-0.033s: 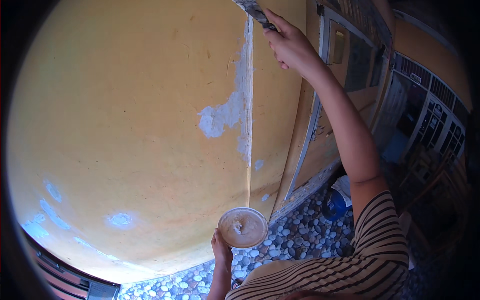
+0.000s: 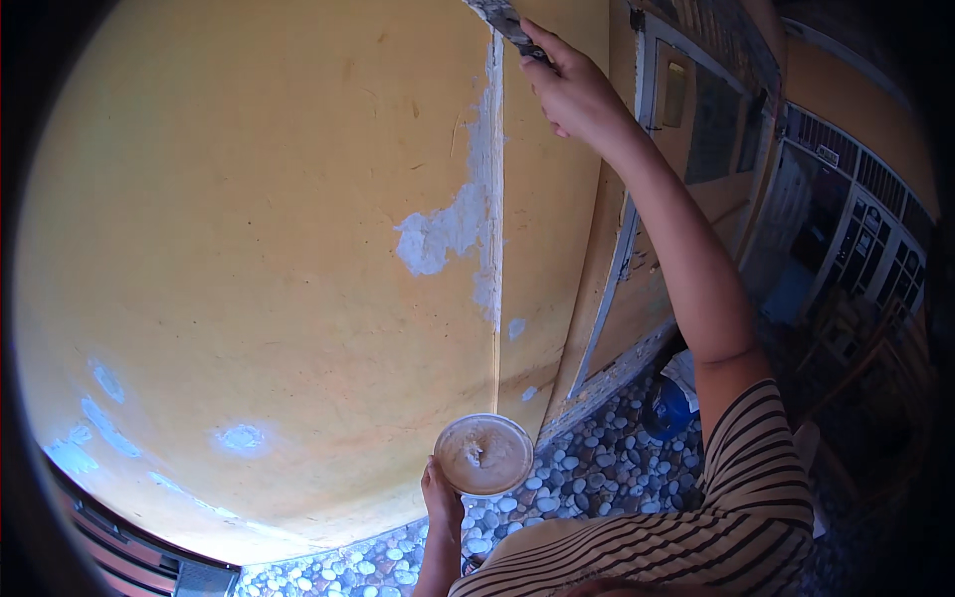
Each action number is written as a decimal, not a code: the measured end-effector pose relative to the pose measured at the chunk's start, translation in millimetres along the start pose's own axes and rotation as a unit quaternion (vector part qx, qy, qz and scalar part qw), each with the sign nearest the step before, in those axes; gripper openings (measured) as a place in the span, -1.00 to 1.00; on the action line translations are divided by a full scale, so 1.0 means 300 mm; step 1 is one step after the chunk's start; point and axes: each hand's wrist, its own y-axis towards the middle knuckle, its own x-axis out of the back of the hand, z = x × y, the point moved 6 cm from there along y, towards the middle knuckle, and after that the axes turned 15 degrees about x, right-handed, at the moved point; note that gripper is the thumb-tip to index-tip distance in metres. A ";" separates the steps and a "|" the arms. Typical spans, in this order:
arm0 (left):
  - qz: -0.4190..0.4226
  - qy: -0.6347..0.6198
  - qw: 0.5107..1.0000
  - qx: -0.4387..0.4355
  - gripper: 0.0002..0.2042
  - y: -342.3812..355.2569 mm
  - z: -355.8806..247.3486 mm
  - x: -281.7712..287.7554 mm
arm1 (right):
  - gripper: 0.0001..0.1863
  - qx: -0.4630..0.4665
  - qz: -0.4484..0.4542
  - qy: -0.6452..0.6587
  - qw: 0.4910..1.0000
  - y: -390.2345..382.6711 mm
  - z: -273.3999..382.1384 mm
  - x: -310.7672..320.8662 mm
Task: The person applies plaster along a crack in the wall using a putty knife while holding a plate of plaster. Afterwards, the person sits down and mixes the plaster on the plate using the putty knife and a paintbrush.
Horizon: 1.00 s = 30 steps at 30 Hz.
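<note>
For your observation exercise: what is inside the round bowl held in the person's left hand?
The bowl in the left hand holds pale, whitish paste smeared over its inside, with a lump near the middle. The bottom beneath the paste is covered and cannot be seen.

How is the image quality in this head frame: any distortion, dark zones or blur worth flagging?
Head view: strong fisheye bending, the wall corner bows and a black rim rings the frame; the yellow wall is evenly lit without glare; the right side by the doorway is dim; the right hand and putty knife sit at the top edge, slightly soft; the left hand with its bowl is sharp.
</note>
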 end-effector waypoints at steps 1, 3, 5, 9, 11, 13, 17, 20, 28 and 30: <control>-0.004 0.000 1.000 0.002 -0.55 -0.004 -0.001 -0.004 | -0.42 0.000 -0.002 0.000 1.000 0.018 -0.010 0.002; -0.010 0.002 1.000 0.004 -0.55 -0.016 -0.007 -0.012 | -0.41 0.017 -0.001 -0.089 0.996 0.058 -0.012 0.014; -0.017 0.008 1.000 0.003 -0.56 -0.027 -0.015 -0.021 | -0.41 -0.006 0.013 -0.069 0.998 0.077 -0.023 0.009; -0.018 -0.001 1.000 -0.006 -0.57 -0.029 -0.012 -0.015 | -0.41 -0.027 0.040 -0.042 0.998 0.070 -0.039 -0.024; -0.026 -0.003 1.000 0.006 -0.58 -0.032 -0.010 -0.028 | -0.41 -0.031 0.042 -0.040 0.998 0.059 -0.044 -0.033; -0.025 0.010 1.000 0.012 -0.58 -0.023 -0.002 -0.008 | -0.41 -0.036 0.044 -0.036 0.998 0.033 -0.040 -0.055; -0.021 0.003 1.000 0.008 -0.58 -0.031 -0.010 -0.024 | -0.42 -0.060 0.057 -0.007 0.997 -0.052 -0.059 -0.119; -0.024 -0.003 1.000 0.000 -0.58 -0.030 -0.010 -0.027 | -0.42 -0.077 0.039 0.017 0.996 -0.109 -0.074 -0.149; -0.020 -0.007 1.000 0.005 -0.57 -0.027 -0.003 -0.029 | -0.43 -0.108 0.025 0.095 0.989 -0.248 -0.133 -0.220; -0.017 -0.007 1.000 0.006 -0.57 -0.028 -0.003 -0.031 | -0.43 -0.117 0.025 0.113 0.986 -0.270 -0.130 -0.220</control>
